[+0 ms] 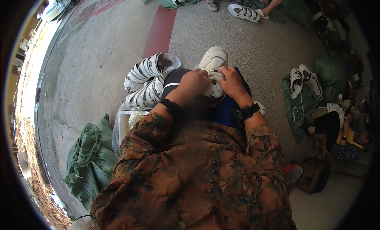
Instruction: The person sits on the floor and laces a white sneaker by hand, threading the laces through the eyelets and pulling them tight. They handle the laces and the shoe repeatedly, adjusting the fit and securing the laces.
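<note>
A white sneaker (213, 59) rests on my lap, its toe pointing away from me. Its tongue (213, 90), with a small dark patch, faces me. My left hand (194, 82) lies against the left side of the lacing, fingers curled in; the back of the hand hides what they pinch. From the other side, my right hand (232, 82) bends its thumb and fingers together over the lacing. Whatever is between those fingertips is too small to make out. A thin white strip (171, 84) crosses my dark trouser leg beside the left wrist.
Nested white shoe uppers (148, 71) are stacked left of my knee, above a pale bin (123, 121). A green sack (93, 151) lies at lower left. Rightward, a pair of shoes (304, 81) sits on green sacking. Another person's hand (263, 13) touches shoes at the top.
</note>
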The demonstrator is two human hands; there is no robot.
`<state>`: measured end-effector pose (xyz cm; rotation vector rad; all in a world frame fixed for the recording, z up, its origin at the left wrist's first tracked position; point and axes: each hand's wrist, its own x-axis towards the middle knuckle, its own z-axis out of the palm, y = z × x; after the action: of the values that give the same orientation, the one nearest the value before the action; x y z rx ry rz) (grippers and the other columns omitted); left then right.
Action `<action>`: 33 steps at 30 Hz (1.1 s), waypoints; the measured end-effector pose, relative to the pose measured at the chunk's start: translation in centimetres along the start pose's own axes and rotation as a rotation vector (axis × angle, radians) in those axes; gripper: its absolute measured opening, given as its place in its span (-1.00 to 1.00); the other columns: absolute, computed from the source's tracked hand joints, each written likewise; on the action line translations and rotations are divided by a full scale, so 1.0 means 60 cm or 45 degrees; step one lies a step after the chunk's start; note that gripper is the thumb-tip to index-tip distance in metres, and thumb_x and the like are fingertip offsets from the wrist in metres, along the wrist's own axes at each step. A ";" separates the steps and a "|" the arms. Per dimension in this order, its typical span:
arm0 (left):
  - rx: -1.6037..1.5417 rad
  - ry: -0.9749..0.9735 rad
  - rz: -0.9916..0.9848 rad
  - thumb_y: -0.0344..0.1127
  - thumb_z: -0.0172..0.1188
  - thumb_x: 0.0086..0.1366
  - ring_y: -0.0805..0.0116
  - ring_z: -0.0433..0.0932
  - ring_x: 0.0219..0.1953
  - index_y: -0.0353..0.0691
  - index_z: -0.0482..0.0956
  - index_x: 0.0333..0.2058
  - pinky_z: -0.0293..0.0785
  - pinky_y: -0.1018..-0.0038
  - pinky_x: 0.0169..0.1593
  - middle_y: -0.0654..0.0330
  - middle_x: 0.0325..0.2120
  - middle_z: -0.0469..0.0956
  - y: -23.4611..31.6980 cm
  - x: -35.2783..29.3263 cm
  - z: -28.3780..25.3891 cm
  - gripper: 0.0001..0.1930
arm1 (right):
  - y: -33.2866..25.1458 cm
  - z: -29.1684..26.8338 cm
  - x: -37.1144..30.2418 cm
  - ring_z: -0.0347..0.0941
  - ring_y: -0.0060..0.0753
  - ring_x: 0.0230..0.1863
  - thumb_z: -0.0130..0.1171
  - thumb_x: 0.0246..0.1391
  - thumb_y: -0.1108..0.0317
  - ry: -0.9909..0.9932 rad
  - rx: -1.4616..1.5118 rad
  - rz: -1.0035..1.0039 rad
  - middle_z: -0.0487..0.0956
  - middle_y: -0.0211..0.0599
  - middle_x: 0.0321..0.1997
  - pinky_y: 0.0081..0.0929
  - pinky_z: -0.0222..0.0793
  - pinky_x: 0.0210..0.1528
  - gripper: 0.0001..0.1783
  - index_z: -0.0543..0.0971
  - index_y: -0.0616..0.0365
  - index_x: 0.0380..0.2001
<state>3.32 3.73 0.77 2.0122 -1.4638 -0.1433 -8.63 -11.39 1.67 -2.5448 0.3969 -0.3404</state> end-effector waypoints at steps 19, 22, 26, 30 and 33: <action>0.000 0.127 0.130 -0.39 0.20 0.03 0.12 0.53 -0.48 -0.17 0.52 -0.55 0.46 0.39 -0.39 0.14 -0.59 0.51 -0.078 -0.013 -0.019 -0.95 | 0.035 -0.038 -0.012 0.45 -0.02 -0.56 0.07 -0.01 0.46 0.040 -0.341 -0.295 0.42 -0.09 -0.68 -0.21 0.35 -0.54 -0.90 0.37 0.16 -0.54; -0.388 0.088 -0.124 -0.46 0.16 0.09 0.36 0.51 -0.51 -0.22 0.53 -0.51 0.44 0.47 -0.37 0.19 -0.60 0.51 -0.122 -0.060 -0.032 -0.97 | 0.068 -0.065 -0.067 0.45 0.03 -0.53 0.09 -0.01 0.41 0.089 -0.316 -0.150 0.45 -0.09 -0.65 -0.18 0.34 -0.53 -0.89 0.41 0.11 -0.56; -0.622 0.117 -0.520 -0.50 0.22 0.11 0.55 0.49 -0.43 -0.31 0.56 -0.48 0.43 0.56 -0.29 0.30 -0.56 0.56 -0.216 -0.149 -0.079 -0.97 | 0.129 -0.088 -0.151 0.44 0.01 -0.54 0.15 -0.01 0.38 0.345 -0.118 0.077 0.48 -0.09 -0.59 -0.26 0.31 -0.52 -0.91 0.50 0.15 -0.50; -0.724 0.224 -0.819 -0.52 0.23 0.08 0.54 0.48 -0.51 -0.32 0.56 -0.48 0.42 0.57 -0.35 0.26 -0.57 0.56 -0.325 -0.277 -0.133 -0.98 | 0.244 -0.120 -0.256 0.41 -0.43 -0.56 0.10 0.02 0.42 0.374 0.151 0.503 0.47 -0.17 -0.61 -0.45 0.30 -0.44 -0.87 0.53 0.29 -0.42; -0.635 0.178 -1.044 -0.52 0.20 0.07 0.55 0.43 -0.56 -0.28 0.58 -0.49 0.34 0.61 -0.44 0.28 -0.61 0.54 -0.341 -0.351 -0.188 -0.99 | 0.327 -0.163 -0.347 0.30 -0.59 -0.52 0.08 0.03 0.39 0.422 0.129 0.685 0.39 -0.24 -0.64 -0.49 0.26 -0.42 -0.79 0.47 0.39 -0.43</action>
<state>17.12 30.82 -7.23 2.0080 -0.3817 -0.6236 -35.09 -24.73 -4.24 -2.1719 1.1263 -0.5537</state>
